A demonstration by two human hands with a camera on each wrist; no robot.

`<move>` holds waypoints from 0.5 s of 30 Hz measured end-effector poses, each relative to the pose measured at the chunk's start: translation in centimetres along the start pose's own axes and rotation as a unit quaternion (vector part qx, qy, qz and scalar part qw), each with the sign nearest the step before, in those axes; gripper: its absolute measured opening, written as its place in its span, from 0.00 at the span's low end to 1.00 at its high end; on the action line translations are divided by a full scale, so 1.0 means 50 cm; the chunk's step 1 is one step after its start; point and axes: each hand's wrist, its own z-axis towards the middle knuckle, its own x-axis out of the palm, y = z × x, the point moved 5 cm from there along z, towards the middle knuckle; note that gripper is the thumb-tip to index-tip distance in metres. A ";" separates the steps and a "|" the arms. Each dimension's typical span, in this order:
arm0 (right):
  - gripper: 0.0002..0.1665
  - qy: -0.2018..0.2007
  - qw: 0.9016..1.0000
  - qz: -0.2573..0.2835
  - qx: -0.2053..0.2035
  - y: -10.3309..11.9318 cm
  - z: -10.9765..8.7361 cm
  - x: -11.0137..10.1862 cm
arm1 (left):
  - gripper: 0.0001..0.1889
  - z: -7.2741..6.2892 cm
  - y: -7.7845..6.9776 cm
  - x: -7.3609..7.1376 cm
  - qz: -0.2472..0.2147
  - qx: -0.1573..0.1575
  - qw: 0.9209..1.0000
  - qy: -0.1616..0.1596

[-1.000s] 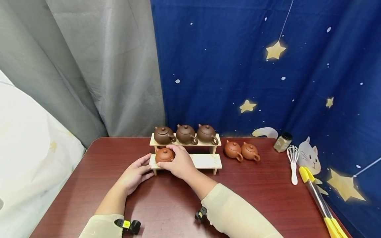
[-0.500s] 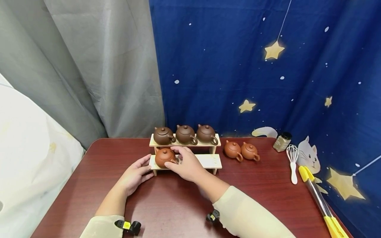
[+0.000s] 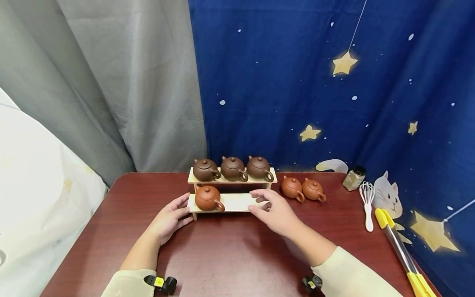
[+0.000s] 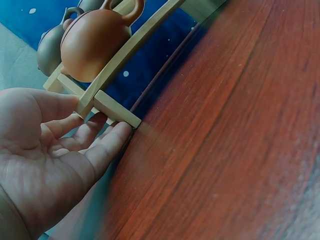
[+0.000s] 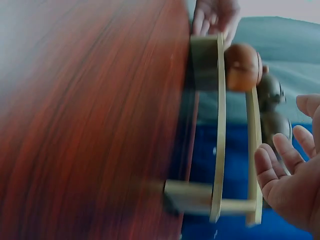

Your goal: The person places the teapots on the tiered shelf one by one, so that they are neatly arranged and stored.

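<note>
A two-tier wooden display stand (image 3: 235,203) stands at the back of the table. My left hand (image 3: 170,218) holds its lower left end; in the left wrist view the thumb lies at the board's corner and the fingers at the leg. An orange-brown teapot (image 3: 207,199) sits at the left of the lower board, its handle pointing right. On the upper board are three dark brown teapots (image 3: 232,168) in a row. My right hand (image 3: 276,212) hovers by the lower board's right end, fingers spread and holding nothing. Two more orange-brown teapots (image 3: 292,187) (image 3: 312,189) stand right of the stand.
At the right lie a small jar (image 3: 353,179) with a black lid, a white whisk (image 3: 368,204) and yellow-tipped tongs (image 3: 400,251). A blue starry curtain (image 3: 282,82) and a grey curtain (image 3: 163,90) hang behind the table (image 3: 230,255).
My right hand has let go of the orange-brown teapot on the lower board and moved right, away from it. The left hand has stayed at the stand's left end.
</note>
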 end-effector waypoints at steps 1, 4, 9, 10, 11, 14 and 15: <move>0.24 -0.004 1.000 0.003 0.008 -0.007 -0.007 -0.013 | 0.36 0.000 0.000 0.000 0.000 0.000 1.000 -0.001; 0.25 -0.023 1.000 0.000 0.017 -0.032 -0.022 -0.050 | 0.36 0.000 0.001 -0.001 -0.002 -0.001 1.000 -0.001; 0.23 -0.061 0.998 -0.012 0.021 -0.074 -0.038 -0.103 | 0.36 0.000 0.002 0.000 -0.002 -0.002 1.000 -0.003; 0.23 -0.068 0.997 -0.011 0.022 -0.083 -0.040 -0.113 | 0.36 0.000 0.002 0.000 -0.001 -0.002 1.000 -0.003; 0.23 -0.074 0.997 -0.012 0.022 -0.091 -0.041 -0.123 | 0.36 0.000 0.002 0.000 0.000 -0.002 1.000 -0.004; 0.25 -0.091 0.995 -0.024 0.027 -0.122 -0.039 -0.155 | 0.36 0.000 0.002 0.000 0.001 -0.003 1.000 -0.005; 0.25 -0.096 0.994 -0.033 0.033 -0.133 -0.037 -0.166 | 0.36 0.000 0.002 0.000 0.001 -0.004 1.000 -0.006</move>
